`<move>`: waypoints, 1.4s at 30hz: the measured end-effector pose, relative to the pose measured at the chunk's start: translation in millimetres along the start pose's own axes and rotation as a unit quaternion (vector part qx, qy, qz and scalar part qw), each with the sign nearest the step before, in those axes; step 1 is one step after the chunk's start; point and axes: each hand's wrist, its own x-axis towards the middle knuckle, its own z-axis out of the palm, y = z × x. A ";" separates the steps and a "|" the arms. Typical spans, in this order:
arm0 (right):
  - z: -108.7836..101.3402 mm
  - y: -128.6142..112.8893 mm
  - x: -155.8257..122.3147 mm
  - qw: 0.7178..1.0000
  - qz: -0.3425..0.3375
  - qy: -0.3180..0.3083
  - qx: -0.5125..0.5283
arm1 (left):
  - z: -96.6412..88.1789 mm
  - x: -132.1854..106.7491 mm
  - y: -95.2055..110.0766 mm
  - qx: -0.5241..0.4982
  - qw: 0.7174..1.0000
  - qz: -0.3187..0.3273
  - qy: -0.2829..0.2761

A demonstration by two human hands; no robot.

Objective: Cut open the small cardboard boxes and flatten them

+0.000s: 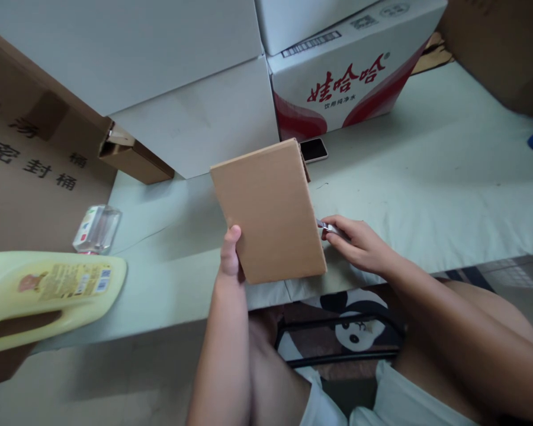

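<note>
A brown cardboard box [270, 219] is held up in front of me, tilted, with a broad plain face towards me. My left hand [231, 251] grips its lower left edge, thumb on the near face and the other fingers hidden behind. On the other side, my right hand [359, 239] is closed around a slim silver tool [335, 229], perhaps a small cutter; its exact kind is unclear. The tool's tip meets the right edge of the cardboard box. A torn or folded flap [305, 163] shows at the upper right edge.
Behind stand white cartons [199, 118] and a red-and-white water carton [350, 89], with a phone [314, 149] before it. To the left are a yellow jug [53, 296], a clear bottle [98, 229] and a small brown box [137, 160]. A pale cloth [426, 195] covers the table.
</note>
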 end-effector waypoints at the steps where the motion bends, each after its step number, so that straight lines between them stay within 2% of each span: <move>1: 0.2 0.0 0.0 1.000 0.002 0.000 0.000 | 0.1 -0.4 0.2 -0.002 1.000 -0.010 -0.001; 5: 0.4 -2.3 0.5 1.000 0.014 0.004 -0.005 | 0.4 -1.7 1.0 -0.001 1.000 -0.012 0.016; 25: 0.6 -1.5 1.0 1.000 0.018 -0.008 -0.011 | -0.6 -0.2 1.9 0.004 1.000 -0.013 0.025; 30: -0.9 -1.5 1.6 0.998 0.044 0.013 -0.043 | -2.3 0.2 1.8 0.012 0.999 -0.012 0.036; 35: 0.4 0.2 0.5 0.999 0.020 0.030 -0.024 | -2.6 -0.6 4.1 0.008 0.999 -0.008 0.045; 39: 1.3 1.6 -2.2 0.995 0.017 0.095 0.003 | -3.4 -1.6 6.4 0.005 0.999 0.022 0.041; 42: -0.5 0.3 -3.3 0.995 0.004 0.091 0.034 | -6.4 -1.7 6.9 0.014 0.997 0.053 0.055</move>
